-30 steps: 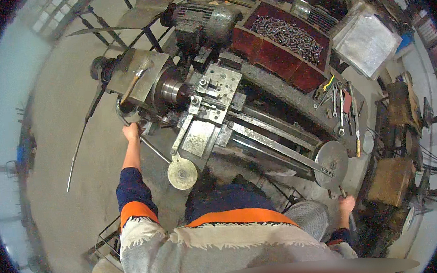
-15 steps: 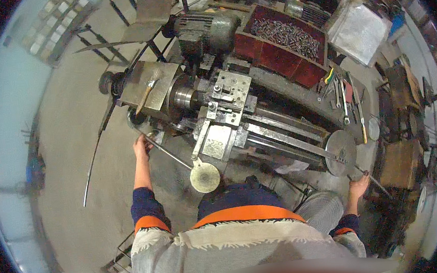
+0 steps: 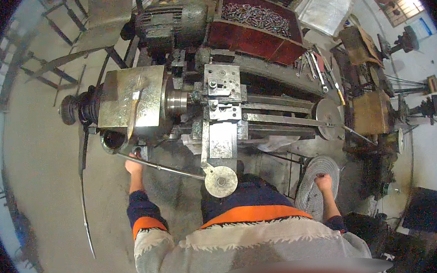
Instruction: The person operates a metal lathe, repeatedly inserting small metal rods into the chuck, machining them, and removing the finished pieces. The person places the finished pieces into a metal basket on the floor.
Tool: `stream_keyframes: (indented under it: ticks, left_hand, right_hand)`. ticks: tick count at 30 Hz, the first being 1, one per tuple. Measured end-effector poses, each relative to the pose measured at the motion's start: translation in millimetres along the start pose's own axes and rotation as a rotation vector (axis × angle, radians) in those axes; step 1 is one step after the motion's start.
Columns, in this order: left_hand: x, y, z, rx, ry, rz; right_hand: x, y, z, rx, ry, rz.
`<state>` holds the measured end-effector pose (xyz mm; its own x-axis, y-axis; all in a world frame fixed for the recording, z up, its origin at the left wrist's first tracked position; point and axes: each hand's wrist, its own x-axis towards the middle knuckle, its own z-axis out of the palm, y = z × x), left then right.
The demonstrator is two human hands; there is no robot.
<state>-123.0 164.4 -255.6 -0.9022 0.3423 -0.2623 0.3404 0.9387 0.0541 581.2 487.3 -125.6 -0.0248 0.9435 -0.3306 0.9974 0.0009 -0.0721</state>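
Observation:
A small metal lathe stands before me, with a square headstock (image 3: 146, 103), a steel chuck (image 3: 177, 102) and a tool slide (image 3: 223, 87). My left hand (image 3: 134, 164) is below the headstock, its fingers closed at a dark fitting beside the inner end of a long lever rod (image 3: 164, 169). What the fingers grip there is hidden. At my right side, my right hand (image 3: 323, 182) is closed above a round, ridged grey seat or basket (image 3: 305, 194). A small dark thing shows at its fingertips, too small to name. A round brass-coloured disc (image 3: 221, 181) sits in front of my body.
A brush (image 3: 133, 115) lies on the headstock. Behind the lathe are a motor (image 3: 171, 27) and a red tray (image 3: 257, 46) of small metal parts. Wrenches (image 3: 322, 79) lie at the back right. A handwheel (image 3: 328, 119) with a protruding rod (image 3: 359, 134) stands right.
My right hand has left the rod at the right handwheel and moved left and back over the round grey seat or basket. My left hand stays below the headstock. The view has turned.

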Motion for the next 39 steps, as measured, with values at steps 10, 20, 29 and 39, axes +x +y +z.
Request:
stream_keyframes:
  ticks: [10,20,29,39]
  left_hand:
    - [1,-21,-3,0.036,-0.204,0.165]
    - [-22,-59,-74,-0.559,0.111,0.303]
    - [-147,-252,-147,-0.058,0.452,-0.397]
    - [-230,-64,-134,-0.029,0.507,-0.389]
  right_hand:
    - [53,-98,-38,0.099,0.25,-0.426]
    - [-8,-453,-123,0.32,0.26,-1.437]
    - [-30,-554,-76,-0.119,0.098,-1.599]
    - [-27,-549,-82,-0.161,0.065,-1.469]
